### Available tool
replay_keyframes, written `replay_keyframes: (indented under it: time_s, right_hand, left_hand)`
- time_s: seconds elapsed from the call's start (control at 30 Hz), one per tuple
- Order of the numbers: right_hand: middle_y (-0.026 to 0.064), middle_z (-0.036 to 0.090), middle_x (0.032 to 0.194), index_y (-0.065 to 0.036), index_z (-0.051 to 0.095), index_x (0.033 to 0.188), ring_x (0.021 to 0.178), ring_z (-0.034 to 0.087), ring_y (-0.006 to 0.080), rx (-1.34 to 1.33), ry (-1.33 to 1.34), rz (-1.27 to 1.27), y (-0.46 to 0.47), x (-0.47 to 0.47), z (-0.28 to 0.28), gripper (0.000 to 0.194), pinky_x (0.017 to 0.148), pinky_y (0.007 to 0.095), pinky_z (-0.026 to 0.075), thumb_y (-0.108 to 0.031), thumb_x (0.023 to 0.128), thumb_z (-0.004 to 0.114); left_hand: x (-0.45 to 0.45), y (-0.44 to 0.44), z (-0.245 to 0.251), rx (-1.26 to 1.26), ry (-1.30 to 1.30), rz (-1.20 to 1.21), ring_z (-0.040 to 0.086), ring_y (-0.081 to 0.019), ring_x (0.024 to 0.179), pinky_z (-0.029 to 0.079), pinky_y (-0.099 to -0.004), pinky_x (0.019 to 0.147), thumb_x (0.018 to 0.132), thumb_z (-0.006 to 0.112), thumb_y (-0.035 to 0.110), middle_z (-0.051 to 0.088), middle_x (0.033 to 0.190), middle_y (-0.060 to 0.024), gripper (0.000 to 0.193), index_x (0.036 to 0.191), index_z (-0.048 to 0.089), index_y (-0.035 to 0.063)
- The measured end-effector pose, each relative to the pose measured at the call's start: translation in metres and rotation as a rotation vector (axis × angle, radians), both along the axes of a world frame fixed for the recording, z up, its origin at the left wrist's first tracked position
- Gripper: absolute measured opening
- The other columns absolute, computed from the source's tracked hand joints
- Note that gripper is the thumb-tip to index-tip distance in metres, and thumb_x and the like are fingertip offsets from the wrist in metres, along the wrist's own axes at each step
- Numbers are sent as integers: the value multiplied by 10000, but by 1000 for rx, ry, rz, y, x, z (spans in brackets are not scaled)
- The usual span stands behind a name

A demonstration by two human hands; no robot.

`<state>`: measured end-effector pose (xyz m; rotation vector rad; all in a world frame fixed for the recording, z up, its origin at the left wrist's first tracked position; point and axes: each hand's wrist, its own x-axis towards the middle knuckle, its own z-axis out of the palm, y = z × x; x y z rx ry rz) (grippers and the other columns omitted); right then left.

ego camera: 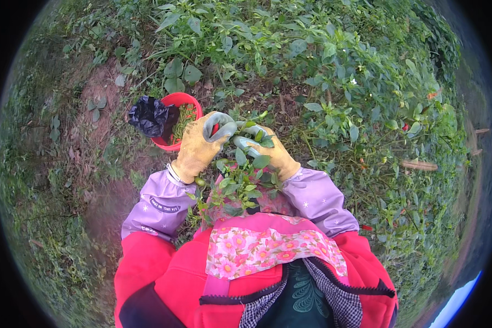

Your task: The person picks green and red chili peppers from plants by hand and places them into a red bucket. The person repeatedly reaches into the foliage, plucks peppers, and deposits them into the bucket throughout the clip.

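My left hand, in a yellow work glove with a grey-green coated palm, curls round a red chili pepper. Close beside it my right hand, gloved alike, grips a leafy chili stem between thumb and fingers. A green chili pepper shows at the right fingers, and a lighter one sticks up above them. Below both hands, leafy chili branches spread in front of my apron. A green pepper hangs by my left wrist.
Just left of my left hand stands a red bucket holding many green and a few red chilies. A black plastic bag hangs over its left side. Chili plants grow ahead and to the right. Bare soil lies at the left.
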<state>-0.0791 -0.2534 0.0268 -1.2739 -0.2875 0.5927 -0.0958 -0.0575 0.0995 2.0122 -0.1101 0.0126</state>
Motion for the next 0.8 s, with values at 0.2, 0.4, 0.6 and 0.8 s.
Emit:
replay_keyframes:
  time_s: [0.2, 0.4, 0.6, 0.8]
  right_hand:
    - [23, 657, 1004, -5, 620, 1135, 891, 586, 81, 138, 82, -69, -2, -6, 8, 323, 798, 257, 487, -194, 877, 670]
    - [41, 679, 946, 10, 636, 1082, 810, 624, 91, 114, 165, -71, -6, -10, 7, 247, 714, 261, 515, -156, 899, 648]
    - [70, 680, 951, -9, 645, 1011, 822, 631, 130, 100, 216, -103, -13, -15, 24, 219, 730, 280, 515, -200, 903, 644]
    - [89, 673, 1002, 10, 636, 1032, 912, 627, 150, 30, 112, 114, -28, -10, 38, 251, 822, 294, 498, -204, 901, 640]
  left_hand:
    - [-10, -14, -12, 129, -122, 20, 541, -106, 658, 460, -298, 618, 870, 620, 133, 616, 768, -40, 143, 939, 640, 9]
    - [-11, -12, -22, -540, 609, 35, 527, -61, 560, 410, -213, 499, 936, 591, 314, 551, 637, 9, 250, 830, 603, 89]
    - [-19, -11, -31, -952, 674, 4, 487, -33, 551, 359, -178, 461, 964, 569, 347, 529, 711, 63, 245, 913, 570, 106]
    - [1, 8, -35, -1117, 588, 51, 577, -91, 731, 445, -206, 533, 965, 566, 308, 613, 1001, -15, 365, 1241, 550, 71]
